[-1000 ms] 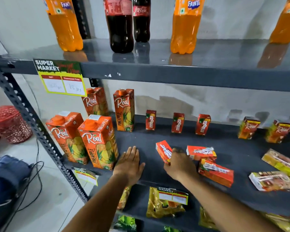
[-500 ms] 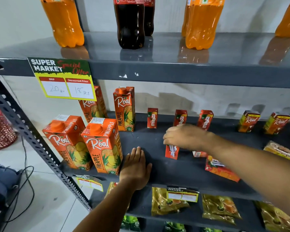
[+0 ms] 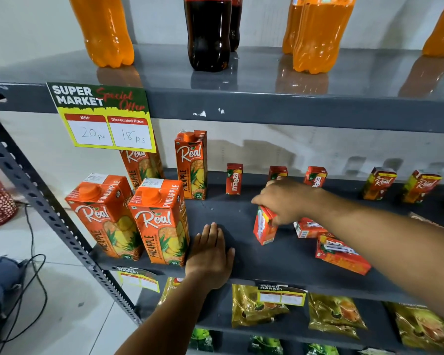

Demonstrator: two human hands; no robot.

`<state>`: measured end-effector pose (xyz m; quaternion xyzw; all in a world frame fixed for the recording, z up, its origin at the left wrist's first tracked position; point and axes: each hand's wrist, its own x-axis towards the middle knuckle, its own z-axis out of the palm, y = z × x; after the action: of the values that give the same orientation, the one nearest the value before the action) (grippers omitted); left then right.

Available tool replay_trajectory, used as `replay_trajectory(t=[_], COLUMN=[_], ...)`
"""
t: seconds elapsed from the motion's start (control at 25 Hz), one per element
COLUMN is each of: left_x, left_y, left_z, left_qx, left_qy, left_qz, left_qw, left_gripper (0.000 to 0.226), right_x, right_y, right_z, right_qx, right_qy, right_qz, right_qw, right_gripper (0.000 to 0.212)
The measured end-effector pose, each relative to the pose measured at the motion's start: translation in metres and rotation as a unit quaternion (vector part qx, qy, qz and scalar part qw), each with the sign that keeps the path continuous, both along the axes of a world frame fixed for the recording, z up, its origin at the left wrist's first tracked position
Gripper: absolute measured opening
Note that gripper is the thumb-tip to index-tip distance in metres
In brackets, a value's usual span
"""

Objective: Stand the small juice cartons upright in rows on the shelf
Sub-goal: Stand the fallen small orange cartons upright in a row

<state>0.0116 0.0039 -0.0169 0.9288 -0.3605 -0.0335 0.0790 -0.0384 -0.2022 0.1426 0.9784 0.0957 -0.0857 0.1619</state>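
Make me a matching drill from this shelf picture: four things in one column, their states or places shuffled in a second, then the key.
Things
1. left hand
2. small red Maaza carton in the right hand
3. dark cola bottle
4. two small red cartons at the front right

States or places
A. lying flat on the middle shelf
B. standing on the top shelf
C. palm down on the middle shelf, empty
D. gripped at its top, base at the shelf, nearly upright

Pairs: 1-C, 2-D, 3-B, 4-A
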Motion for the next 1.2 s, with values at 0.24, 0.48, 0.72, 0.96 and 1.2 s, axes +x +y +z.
replay_trajectory(t=[0.24, 0.48, 0.72, 0.96, 1.2], left_x=[-0.001, 0.000, 0.000, -0.001, -0.003], left_y=[-0.001, -0.001, -0.002, -0.002, -0.001], left_z=[0.003, -0.001, -0.003, 0.001, 0.004], left_qx=[0.000, 0.008, 0.013, 0.017, 0.013], left_qy=[-0.001, -0.003, -0.011, -0.007, -0.012], left_qz=[0.002, -0.001, 0.006, 0.009, 0.006], left_qw=[1.000, 1.000, 1.000, 1.000, 1.000], left_gripper=[0.071, 0.072, 0.082, 0.071, 0.070], right_x=[0.002, -0.007, -0.057, -0.071, -0.049], right_y=[0.030, -0.007, -0.098, -0.119, -0.109], right_z=[0.002, 0.020, -0.024, -0.066, -0.035], right_qx=[0.079, 0.218, 0.159, 0.169, 0.115], right_qy=[0.010, -0.050, 0.106, 0.079, -0.007], right_qz=[-0.278, -0.311, -0.389, -0.385, -0.205], right_qw=[0.957, 0.924, 0.901, 0.904, 0.972], right_gripper=[0.054, 0.071, 0.064, 0.050, 0.051])
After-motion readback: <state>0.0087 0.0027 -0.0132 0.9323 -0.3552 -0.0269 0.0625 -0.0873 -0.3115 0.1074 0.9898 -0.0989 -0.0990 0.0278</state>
